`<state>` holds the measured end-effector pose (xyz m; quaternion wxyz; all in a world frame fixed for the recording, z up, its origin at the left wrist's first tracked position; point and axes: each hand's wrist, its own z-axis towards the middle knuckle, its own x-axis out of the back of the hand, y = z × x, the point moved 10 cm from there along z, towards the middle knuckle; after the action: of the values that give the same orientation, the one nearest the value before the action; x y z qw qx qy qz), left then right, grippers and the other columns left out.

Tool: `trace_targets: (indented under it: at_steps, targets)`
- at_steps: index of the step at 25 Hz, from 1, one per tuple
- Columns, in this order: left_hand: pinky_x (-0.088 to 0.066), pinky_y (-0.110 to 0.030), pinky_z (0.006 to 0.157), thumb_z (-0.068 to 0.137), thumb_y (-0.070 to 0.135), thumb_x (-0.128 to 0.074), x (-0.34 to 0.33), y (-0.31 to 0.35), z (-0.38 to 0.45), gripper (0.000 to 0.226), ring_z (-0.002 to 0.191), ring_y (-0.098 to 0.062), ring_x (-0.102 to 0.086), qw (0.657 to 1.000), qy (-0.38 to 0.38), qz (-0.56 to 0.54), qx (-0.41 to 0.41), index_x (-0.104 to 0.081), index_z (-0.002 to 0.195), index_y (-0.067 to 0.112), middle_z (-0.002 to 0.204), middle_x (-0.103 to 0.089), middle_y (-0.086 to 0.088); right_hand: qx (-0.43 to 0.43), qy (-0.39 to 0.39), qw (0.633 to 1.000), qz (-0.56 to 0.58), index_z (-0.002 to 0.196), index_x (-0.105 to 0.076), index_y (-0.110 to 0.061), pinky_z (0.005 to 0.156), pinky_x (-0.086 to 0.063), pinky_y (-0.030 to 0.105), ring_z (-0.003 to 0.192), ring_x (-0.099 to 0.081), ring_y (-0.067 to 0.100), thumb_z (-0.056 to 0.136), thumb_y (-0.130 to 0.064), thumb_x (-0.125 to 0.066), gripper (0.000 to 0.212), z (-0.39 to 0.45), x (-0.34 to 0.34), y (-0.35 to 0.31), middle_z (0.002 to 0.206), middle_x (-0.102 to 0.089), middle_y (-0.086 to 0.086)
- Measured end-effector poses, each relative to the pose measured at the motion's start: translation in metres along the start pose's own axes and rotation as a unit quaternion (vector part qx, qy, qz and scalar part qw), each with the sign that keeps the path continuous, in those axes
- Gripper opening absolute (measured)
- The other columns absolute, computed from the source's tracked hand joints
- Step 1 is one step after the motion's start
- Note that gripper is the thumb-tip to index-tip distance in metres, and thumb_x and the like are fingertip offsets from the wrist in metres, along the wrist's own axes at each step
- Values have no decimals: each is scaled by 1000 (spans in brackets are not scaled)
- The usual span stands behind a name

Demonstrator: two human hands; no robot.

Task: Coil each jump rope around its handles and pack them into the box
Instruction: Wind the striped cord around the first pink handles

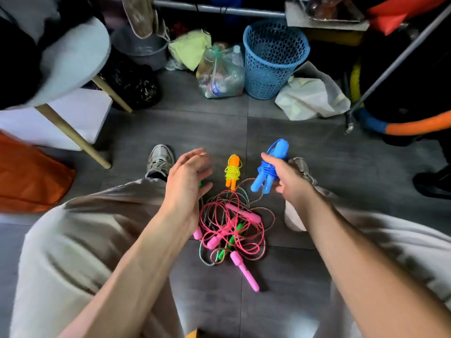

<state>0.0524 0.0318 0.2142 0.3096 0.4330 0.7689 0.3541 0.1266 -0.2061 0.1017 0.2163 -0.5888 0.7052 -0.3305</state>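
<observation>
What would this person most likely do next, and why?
Probably set the coiled blue jump rope, which the right hand holds, beside the wound orange-handled yellow rope on the grey tiled floor. No box shows, and the tangled pink and green ropes need both hands.

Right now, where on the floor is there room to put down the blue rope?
Bare grey floor tiles lie open between the orange-handled coiled rope and the blue mesh basket. Another patch sits right of the right shoe. It is crowded at the tangled pink and green ropes between the knees.
</observation>
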Motion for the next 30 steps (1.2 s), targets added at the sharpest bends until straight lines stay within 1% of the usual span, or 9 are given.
trace_targets:
  at_steps: [3,5,9,15,17,20,24,26,30]
  targets:
    - [-47,-40,99,93,25,-53,5,-2,5,17,106,-18,-64,999,28,-19,7,-66,103,24,109,-70,-1,27,35,999,-24,131,-43,-19,95,-40,34,100,-50,15,85,-39,-70,57,17,5,-2,119,-52,-2]
    - [-48,-38,97,95,26,-51,6,-5,6,18,106,-18,-65,999,36,-27,10,-66,105,24,110,-71,-2,49,75,990,-110,131,-48,-9,91,-40,31,105,-50,19,88,-28,-68,51,19,17,23,119,-51,3]
    - [-50,-37,93,98,31,-46,10,-13,4,23,107,-18,-65,998,45,-45,19,-67,102,23,109,-72,-2,20,-7,937,-348,84,-59,-15,74,-42,32,80,-56,23,87,-20,-64,7,12,5,122,84,-61,8]
    - [-48,-41,99,100,39,-43,15,-28,9,31,108,-18,-66,998,32,-37,42,-67,107,21,111,-72,-4,-104,-170,825,-529,90,-66,-19,75,-43,23,98,-66,26,85,-30,-54,17,-5,-2,290,92,-69,10]
    - [-48,-41,99,100,42,-42,13,-32,15,34,107,-16,-67,998,23,-26,49,-66,111,21,110,-73,-3,-144,-209,780,-573,115,-65,-28,87,-47,26,113,-61,26,76,-32,-60,40,-4,1,320,122,-63,5]
    - [-47,-41,99,99,44,-40,10,-39,22,38,107,-16,-67,998,14,-17,67,-66,115,21,111,-73,-3,-152,-219,732,-627,132,-53,-37,102,-43,32,127,-48,22,70,-39,-69,65,-1,5,338,144,-42,-1]
    - [-47,-44,101,99,47,-38,9,-46,21,42,108,-19,-67,997,3,-4,77,-66,115,20,111,-73,-4,-122,-197,687,-688,144,-39,-17,105,-40,40,135,-36,28,72,-40,-75,84,-4,3,345,150,-27,7]
    - [-47,-44,101,99,48,-38,7,-46,20,42,107,-19,-67,997,-3,-2,76,-66,114,19,110,-73,-4,-110,-215,713,-658,141,-44,-17,100,-43,34,130,-44,26,71,-34,-77,79,-3,-3,344,147,-33,9]
    - [-49,-42,97,99,48,-40,4,-43,15,41,105,-18,-68,998,-9,9,68,-67,112,20,108,-74,-3,-106,-223,861,-445,115,-70,-21,71,-50,17,85,-66,13,68,-8,-70,48,-10,-17,316,107,-68,2]
